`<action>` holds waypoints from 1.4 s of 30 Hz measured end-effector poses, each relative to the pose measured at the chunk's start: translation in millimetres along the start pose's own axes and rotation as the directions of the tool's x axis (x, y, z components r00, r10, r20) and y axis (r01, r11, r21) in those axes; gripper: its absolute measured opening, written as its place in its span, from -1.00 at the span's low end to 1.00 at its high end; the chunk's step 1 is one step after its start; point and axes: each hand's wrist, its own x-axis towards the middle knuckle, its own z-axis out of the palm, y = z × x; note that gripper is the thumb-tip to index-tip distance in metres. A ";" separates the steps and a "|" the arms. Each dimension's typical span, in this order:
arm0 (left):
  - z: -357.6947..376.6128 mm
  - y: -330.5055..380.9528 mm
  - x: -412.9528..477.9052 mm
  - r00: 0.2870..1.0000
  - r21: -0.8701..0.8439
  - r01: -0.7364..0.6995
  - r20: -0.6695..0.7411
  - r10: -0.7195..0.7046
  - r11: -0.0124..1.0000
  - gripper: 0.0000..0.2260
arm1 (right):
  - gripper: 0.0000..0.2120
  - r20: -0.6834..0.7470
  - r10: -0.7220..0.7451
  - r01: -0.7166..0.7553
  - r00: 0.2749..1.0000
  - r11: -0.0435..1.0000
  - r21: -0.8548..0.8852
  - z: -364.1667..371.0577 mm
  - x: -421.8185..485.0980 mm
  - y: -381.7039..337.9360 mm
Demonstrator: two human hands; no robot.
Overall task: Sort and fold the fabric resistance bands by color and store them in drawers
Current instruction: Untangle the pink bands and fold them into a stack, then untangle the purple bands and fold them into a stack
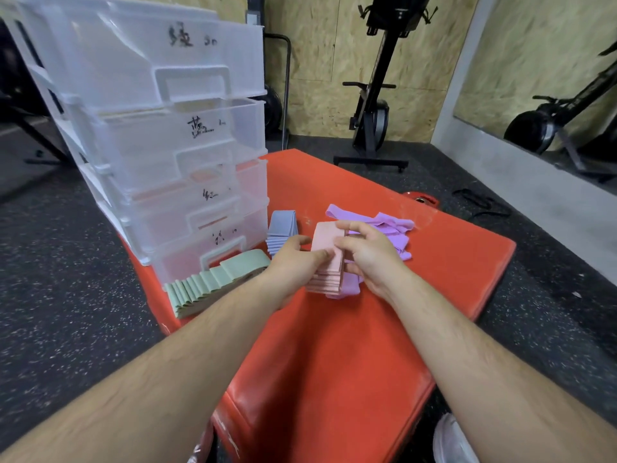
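**Red mat (334, 355) on speckled floor (76, 262)**

The drawers (167, 128) stand on its far left corner. I see my left hand (295, 262) and right hand (370, 257) both pinching the pink stack (325, 242) mid-mat, purple bands (392, 226) touching it.

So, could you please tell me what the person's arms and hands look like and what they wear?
The left forearm and right forearm are bare and lightly haired, with no sleeves in view. The left hand and right hand are ungloved; no watch, bracelet or ring shows on either.
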 end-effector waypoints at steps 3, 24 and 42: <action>1.1 1.2 12.9 0.996 -0.016 -0.029 -0.079 0.028 0.999 -0.63 | -0.52 0.030 0.058 -0.058 0.998 0.998 0.005 6.8 26.5 -1.6; 7.4 -12.1 45.2 0.962 0.457 -0.095 -0.185 0.199 0.884 -0.62 | -0.43 0.096 0.068 -0.026 0.993 0.925 -0.379 6.2 148.8 26.6; 10.2 -13.6 42.9 0.968 0.512 -0.101 -0.146 0.203 0.853 -0.63 | -0.46 0.192 0.011 0.174 0.981 0.382 -0.908 1.3 142.5 33.5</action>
